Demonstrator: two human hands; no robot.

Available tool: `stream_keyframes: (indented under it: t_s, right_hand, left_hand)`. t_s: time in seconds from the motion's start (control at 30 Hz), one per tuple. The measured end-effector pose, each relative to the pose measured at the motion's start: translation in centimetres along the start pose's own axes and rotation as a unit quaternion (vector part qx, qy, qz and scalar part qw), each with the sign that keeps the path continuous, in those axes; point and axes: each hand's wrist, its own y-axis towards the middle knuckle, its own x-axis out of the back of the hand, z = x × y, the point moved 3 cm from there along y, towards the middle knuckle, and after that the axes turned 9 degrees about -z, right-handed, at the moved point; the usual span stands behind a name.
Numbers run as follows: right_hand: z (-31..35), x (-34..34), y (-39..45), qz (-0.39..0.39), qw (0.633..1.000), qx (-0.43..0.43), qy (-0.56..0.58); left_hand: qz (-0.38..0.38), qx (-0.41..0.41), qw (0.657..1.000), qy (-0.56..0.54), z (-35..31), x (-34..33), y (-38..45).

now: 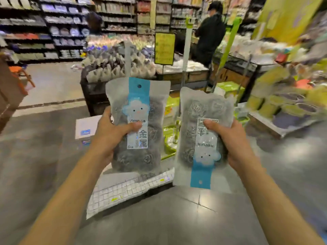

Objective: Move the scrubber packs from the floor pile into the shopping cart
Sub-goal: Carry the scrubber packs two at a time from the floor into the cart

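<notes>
I hold two clear packs of metal scrubbers up in front of me. My left hand [109, 138] grips the left scrubber pack [139, 126] by its left edge, thumb across the label; this pack is upright with its blue header on top. My right hand [235, 144] grips the right scrubber pack [201, 138] by its right edge, thumb on the label; this one hangs upside down, blue header at the bottom. Below the packs lies a white gridded surface [127, 190], too blurred to tell if it belongs to the shopping cart. No floor pile shows.
A dark display bin [99, 92] of bagged goods stands straight ahead. A low stand of yellow-green packs [283, 105] is on the right, and green boxes [169, 135] sit behind the packs. A person in black [208, 32] stands at a far counter. Grey floor lies left and near me.
</notes>
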Motion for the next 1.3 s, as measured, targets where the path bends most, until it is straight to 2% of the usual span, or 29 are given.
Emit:
stream_keyframes:
  t_s: [0.13,0.3,0.6,0.7,0.93,1.3]
  right_hand:
    - [0.5,6.3,0.5,-0.113,0.993,0.018,0.000]
    - [1.3,15.0,-0.8,-0.257,0.966,0.024,0.007]
    - [2.3,32.4,-5.0,-0.443,0.896,0.022,-0.002]
    - [2.9,38.0,-5.6,-0.488,0.872,0.034,0.003]
    - [3.1,48.0,-6.9,-0.539,0.841,0.045,-0.002]
    - [1.3,59.8,-5.7,-0.611,0.790,0.034,0.025]
  left_hand:
    - [0.107,0.000,0.994,-0.005,1.2,-8.1,2.7]
    - [0.242,0.013,0.970,-0.015,3.1,-19.8,1.5]
    - [0.469,0.060,0.881,-0.022,5.7,-40.3,-8.3]
    - [0.502,0.067,0.862,-0.027,6.4,-46.2,-11.7]
    - [0.553,0.068,0.830,-0.010,8.3,-56.8,-18.7]
    - [0.623,0.088,0.777,0.026,12.6,-71.4,-26.7]
